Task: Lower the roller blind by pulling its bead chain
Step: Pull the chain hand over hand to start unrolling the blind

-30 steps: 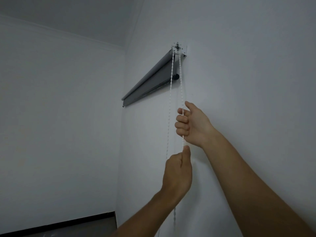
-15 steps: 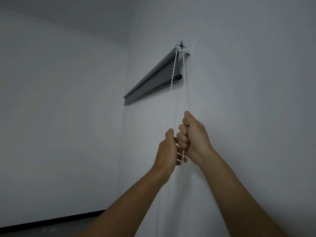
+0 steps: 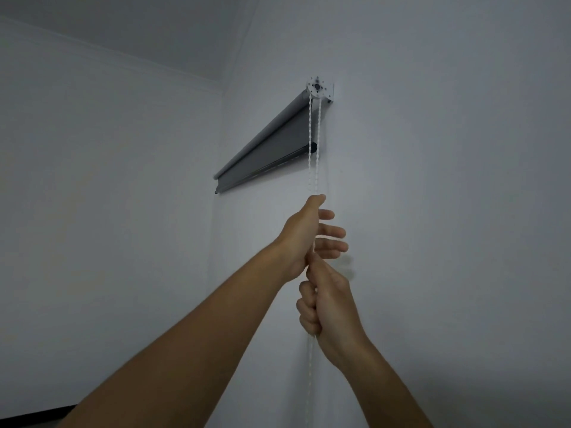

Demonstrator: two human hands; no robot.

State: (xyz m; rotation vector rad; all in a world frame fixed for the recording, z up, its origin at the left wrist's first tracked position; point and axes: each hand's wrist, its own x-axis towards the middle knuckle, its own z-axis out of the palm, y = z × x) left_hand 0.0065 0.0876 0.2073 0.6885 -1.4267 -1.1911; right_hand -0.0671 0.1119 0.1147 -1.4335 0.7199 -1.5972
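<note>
The bead chain (image 3: pixel 312 143) descends past the open-fingered left hand (image 3: pixel 304 239) into the right hand (image 3: pixel 327 307), which grips it directly below.

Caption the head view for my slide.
Right hand grips the bead chain below the left hand; roller blind barely lowered.

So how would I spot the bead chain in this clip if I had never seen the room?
Find the grey roller blind high on the wall near the corner, then the round white bracket at its right end. The bead chain hangs from that bracket as two thin white strands, running down to the left hand and through the right hand. Nothing else here is thin, white and beaded.
</note>
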